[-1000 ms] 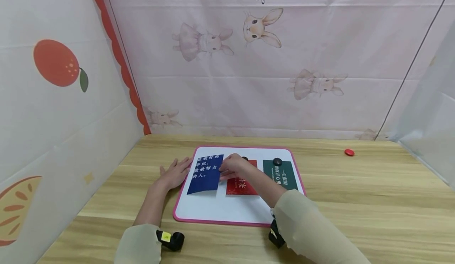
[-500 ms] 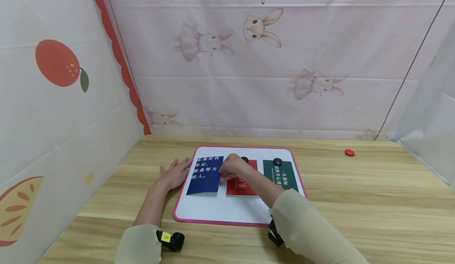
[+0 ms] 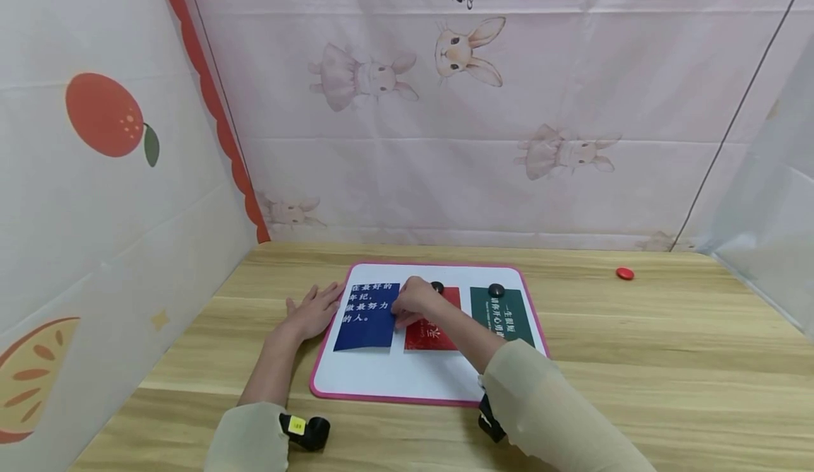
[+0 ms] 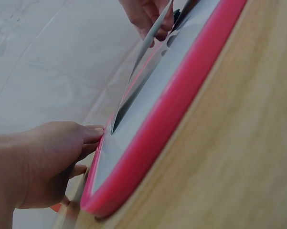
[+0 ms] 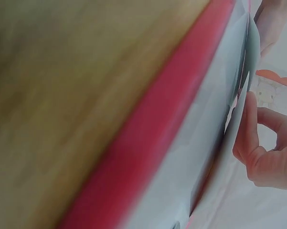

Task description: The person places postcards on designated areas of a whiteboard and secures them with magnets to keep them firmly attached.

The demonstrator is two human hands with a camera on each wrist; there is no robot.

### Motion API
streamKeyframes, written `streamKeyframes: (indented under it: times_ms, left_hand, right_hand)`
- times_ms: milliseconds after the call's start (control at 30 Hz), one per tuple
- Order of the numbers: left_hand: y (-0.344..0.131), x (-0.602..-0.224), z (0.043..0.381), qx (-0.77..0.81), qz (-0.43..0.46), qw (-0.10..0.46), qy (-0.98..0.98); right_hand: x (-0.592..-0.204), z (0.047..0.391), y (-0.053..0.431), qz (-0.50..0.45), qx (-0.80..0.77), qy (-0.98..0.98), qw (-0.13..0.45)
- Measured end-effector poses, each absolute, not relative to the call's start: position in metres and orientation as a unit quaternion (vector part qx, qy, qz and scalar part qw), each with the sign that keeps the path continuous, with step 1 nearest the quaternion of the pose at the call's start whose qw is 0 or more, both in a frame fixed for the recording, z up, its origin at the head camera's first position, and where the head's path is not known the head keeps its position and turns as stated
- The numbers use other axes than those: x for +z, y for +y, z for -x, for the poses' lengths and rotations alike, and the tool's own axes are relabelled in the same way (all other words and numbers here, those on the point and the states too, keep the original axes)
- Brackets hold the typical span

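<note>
My right hand (image 3: 415, 301) pinches the right edge of a blue card (image 3: 365, 327) printed with white characters. The card lies over the left part of a whiteboard (image 3: 407, 376) with a pink rim, its right side raised off the surface in the left wrist view. Beside it, partly covered by my right hand and forearm, is a red card (image 3: 448, 302) with a black round magnet (image 3: 437, 287) at its top. My left hand (image 3: 314, 311) rests at the board's left rim with fingers extended; in the left wrist view its fingertips touch the pink edge.
On the board's right part lies a green card (image 3: 502, 316) under another black magnet (image 3: 497, 290). A red round magnet (image 3: 625, 273) sits on the wooden table (image 3: 636, 373) at the far right. A printed cloth backdrop (image 3: 445, 175) closes off the back.
The blue card's top edge has sunk slightly closer to the board, with my right hand still at its right edge. My left hand has stayed in place.
</note>
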State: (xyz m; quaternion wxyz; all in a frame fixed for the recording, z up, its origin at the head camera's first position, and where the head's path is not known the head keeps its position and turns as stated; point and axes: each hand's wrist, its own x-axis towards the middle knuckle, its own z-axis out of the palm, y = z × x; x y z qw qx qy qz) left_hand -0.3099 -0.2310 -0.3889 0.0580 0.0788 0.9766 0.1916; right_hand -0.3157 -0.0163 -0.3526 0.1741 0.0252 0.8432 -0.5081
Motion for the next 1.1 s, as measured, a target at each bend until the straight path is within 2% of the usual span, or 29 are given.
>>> streamKeyframes:
  times_ms: [1100]
  left_hand:
    - [-0.2316,-0.3902,0.3112,0.192,-0.081,0.058,0.976]
  right_hand:
    - [-0.3472,0.3097,-0.0075,-0.011,-0.527,0.828,0.192]
